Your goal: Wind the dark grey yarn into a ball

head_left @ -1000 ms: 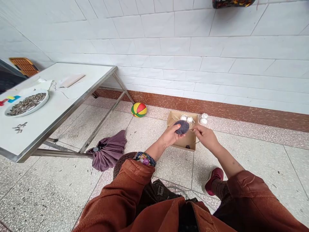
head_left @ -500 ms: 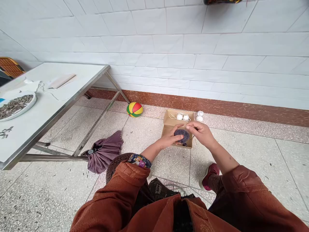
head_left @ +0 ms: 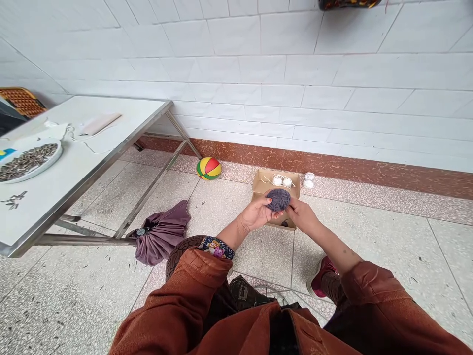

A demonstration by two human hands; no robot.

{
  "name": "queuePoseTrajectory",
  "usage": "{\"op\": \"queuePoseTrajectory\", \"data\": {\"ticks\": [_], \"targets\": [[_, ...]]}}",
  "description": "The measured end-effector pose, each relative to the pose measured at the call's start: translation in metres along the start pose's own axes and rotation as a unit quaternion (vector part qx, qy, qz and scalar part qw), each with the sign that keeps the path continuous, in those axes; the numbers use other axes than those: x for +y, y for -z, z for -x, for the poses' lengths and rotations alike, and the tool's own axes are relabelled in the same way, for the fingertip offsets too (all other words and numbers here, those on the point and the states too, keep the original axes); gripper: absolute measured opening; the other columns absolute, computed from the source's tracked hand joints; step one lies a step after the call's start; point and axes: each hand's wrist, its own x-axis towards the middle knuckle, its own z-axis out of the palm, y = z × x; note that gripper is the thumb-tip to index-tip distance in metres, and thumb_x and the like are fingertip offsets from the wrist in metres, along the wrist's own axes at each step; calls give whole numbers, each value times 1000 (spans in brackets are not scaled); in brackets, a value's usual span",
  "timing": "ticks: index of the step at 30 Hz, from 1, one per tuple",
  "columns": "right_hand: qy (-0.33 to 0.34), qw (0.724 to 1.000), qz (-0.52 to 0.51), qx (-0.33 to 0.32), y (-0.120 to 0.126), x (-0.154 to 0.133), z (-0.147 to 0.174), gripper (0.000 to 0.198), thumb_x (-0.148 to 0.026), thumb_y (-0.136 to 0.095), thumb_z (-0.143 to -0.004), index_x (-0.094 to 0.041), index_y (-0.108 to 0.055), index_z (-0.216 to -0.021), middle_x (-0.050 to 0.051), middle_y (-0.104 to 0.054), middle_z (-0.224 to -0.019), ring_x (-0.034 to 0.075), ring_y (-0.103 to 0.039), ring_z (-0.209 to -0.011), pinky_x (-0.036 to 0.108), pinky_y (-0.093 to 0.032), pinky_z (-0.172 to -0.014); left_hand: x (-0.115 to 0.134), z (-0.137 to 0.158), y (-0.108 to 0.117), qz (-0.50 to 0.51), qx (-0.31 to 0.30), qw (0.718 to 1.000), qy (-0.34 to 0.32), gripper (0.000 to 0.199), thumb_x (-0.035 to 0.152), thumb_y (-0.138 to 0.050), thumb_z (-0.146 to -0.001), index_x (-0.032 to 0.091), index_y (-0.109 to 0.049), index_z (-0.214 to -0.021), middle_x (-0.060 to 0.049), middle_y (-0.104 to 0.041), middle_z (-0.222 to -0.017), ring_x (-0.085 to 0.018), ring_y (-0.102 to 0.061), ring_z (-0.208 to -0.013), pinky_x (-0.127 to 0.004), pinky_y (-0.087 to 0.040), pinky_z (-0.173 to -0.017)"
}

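My left hand (head_left: 257,212) holds a ball of dark purple-grey yarn (head_left: 278,199), thumb on its near left side and fingers underneath. At the ball's right edge, my right hand (head_left: 301,213) is closed in a pinch on the yarn strand; its fingertips are partly hidden behind the ball. Below both hands, an open cardboard box (head_left: 275,224) stands on the floor, partly covered by them. Two white yarn balls (head_left: 282,181) with a loose strand lie at its far flap. A small dark piece (head_left: 284,223) is inside the box.
More white yarn balls (head_left: 308,180) sit right of the box, near the wall. A coloured ball (head_left: 209,168) and a folded purple umbrella (head_left: 162,231) are on the floor to the left. The metal-edged table (head_left: 142,123) carries a plate of seeds (head_left: 55,157).
The yarn ball has risen and turned in my left hand, showing more of its top. My right hand has moved from above the ball down to its right side.
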Motion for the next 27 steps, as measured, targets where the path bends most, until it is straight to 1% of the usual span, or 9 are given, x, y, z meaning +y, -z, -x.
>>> {"op": "queuePoseTrajectory", "data": {"ticks": [3, 5, 9, 11, 14, 18, 21, 24, 27], "targets": [[27, 999, 31, -14, -2, -1, 3, 21, -23, -47, -95, -22, -69, -98, 7, -75, -89, 23, -67, -82, 32, -49, -74, 5, 2, 2, -21, 6, 1000, -5, 58, 28, -74, -72, 16, -59, -126, -12, -70, -108, -20, -69, -83, -29, -46, -71], [54, 998, 34, -25, -1, -3, 6, 22, -25, -47, -98, -22, -68, -98, 6, -74, -91, 23, -68, -84, 33, -50, -75, 7, 1, 3, -40, 33, 998, -19, 54, 27, -75, -72, 16, -58, -122, -11, -71, -106, -20, -69, -84, -30, -48, -74], [124, 990, -5, -65, 7, -16, 10, 22, -31, -48, -101, -23, -68, -95, 4, -73, -91, 19, -66, -82, 32, -50, -76, 7, -3, 9, -114, 117, 986, -35, 45, 33, -71, -78, 14, -58, -116, -7, -69, -94, -14, -64, -71, -27, -46, -65], [143, 986, -39, -70, 15, -24, 11, 22, -33, -50, -101, -23, -68, -92, 3, -72, -88, 18, -65, -78, 31, -50, -75, 4, -4, 11, -180, 135, 974, -34, 43, 33, -69, -80, 15, -58, -117, -5, -67, -92, -12, -62, -67, -26, -45, -63], [133, 988, -79, -23, 27, -30, 7, 21, -35, -54, -99, -23, -69, -89, 3, -71, -86, 18, -64, -79, 31, -50, -76, 0, -3, 11, -254, 108, 961, -12, 51, 32, -68, -83, 19, -55, -131, -6, -66, -97, -12, -62, -68, -27, -49, -66], [84, 988, -107, 77, 32, -20, -2, 20, -39, -60, -94, -23, -68, -84, 4, -69, -84, 20, -63, -80, 34, -49, -77, -4, 3, 7, -240, 12, 970, 28, 68, 32, -70, -84, 31, -46, -147, -10, -63, -120, -14, -66, -78, -30, -53, -70], [37, 987, -134, 84, 27, -9, -6, 24, -44, -63, -91, -22, -67, -82, 2, -67, -79, 19, -61, -75, 33, -49, -73, -6, 4, 5, -176, -45, 982, 45, 69, 34, -70, -84, 34, -46, -149, -12, -59, -132, -16, -67, -85, -30, -54, -70], [4, 985, -156, 76, 22, -7, -7, 27, -47, -64, -88, -22, -66, -80, 2, -67, -76, 18, -59, -70, 32, -47, -70, -8, 3, 4, -128, -52, 989, 54, 69, 35, -67, -84, 32, -47, -150, -13, -59, -133, -15, -67, -81, -30, -54, -69], [-4, 982, -169, 87, 21, -9, -7, 27, -48, -63, -88, -23, -65, -78, 2, -68, -77, 17, -57, -69, 31, -46, -70, -6, 5, 0, -110, -54, 991, 52, 72, 34, -68, -83, 32, -46, -151, -13, -60, -132, -14, -68, -77, -30, -53, -69]]}}
